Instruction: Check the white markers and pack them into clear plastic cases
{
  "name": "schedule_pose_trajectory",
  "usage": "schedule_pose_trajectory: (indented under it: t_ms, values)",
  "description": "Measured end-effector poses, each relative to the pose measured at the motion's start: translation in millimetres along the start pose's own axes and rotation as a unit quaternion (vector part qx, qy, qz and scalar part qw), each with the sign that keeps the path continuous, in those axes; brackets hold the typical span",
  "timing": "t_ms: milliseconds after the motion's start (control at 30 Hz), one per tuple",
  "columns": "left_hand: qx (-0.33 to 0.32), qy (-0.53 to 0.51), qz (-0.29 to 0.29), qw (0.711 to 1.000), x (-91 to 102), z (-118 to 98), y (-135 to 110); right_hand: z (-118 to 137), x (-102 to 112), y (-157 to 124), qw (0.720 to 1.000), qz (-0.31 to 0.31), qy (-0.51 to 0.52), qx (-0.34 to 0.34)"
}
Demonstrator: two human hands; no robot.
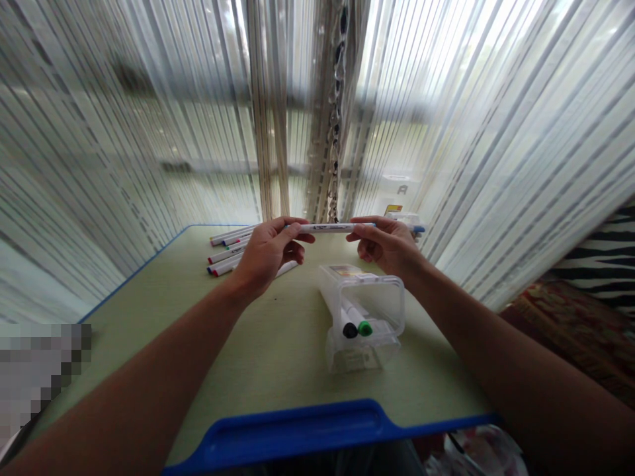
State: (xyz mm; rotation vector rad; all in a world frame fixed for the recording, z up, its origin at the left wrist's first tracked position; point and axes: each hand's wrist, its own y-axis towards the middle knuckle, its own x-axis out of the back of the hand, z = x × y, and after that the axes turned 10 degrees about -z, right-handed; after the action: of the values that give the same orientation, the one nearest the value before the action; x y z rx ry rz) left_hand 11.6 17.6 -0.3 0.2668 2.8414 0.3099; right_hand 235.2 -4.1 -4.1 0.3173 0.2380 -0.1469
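Observation:
Both my hands hold one white marker (332,228) level above the pale green table (278,357). My left hand (268,254) pinches its left end with curled fingers. My right hand (389,244) grips near its right end, where a blue cap (418,229) sticks out. Below the marker lies a clear plastic case (364,317) on its side, with a black-capped marker (349,329) and a green-capped marker (365,327) inside. Several more white markers (231,251) lie in a row on the table behind my left hand.
The table has a blue rim (297,433) along the near edge. Sheer striped curtains (149,132) hang close behind and on both sides. A patterned cushion (585,324) lies to the right. A small white and yellow object (397,213) sits at the table's far edge.

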Motion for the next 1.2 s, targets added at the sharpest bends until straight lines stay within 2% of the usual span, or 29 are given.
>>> schedule_pose_trajectory:
  t_ms: [400, 667, 1000, 1200]
  values:
    - [-0.02, 0.019, 0.006, 1.0, 3.2, 1.8, 2.4, 2.9, -0.6, -0.2, 1.0, -0.006, 0.001, -0.011]
    - [-0.029, 0.042, -0.018, 0.999, 3.7, 0.1, 3.1, -0.6, 1.9, 1.7, 1.0, -0.009, -0.004, -0.001]
    - [0.0, 0.001, -0.018, 1.0, 2.7, -3.3, 2.3, 0.8, 3.0, 3.0, 1.0, 0.002, 0.009, -0.011]
    - [-0.01, -0.031, -0.011, 0.999, 2.6, -4.1, 3.8, 3.5, 5.1, 4.9, 0.999, 0.007, 0.023, -0.026]
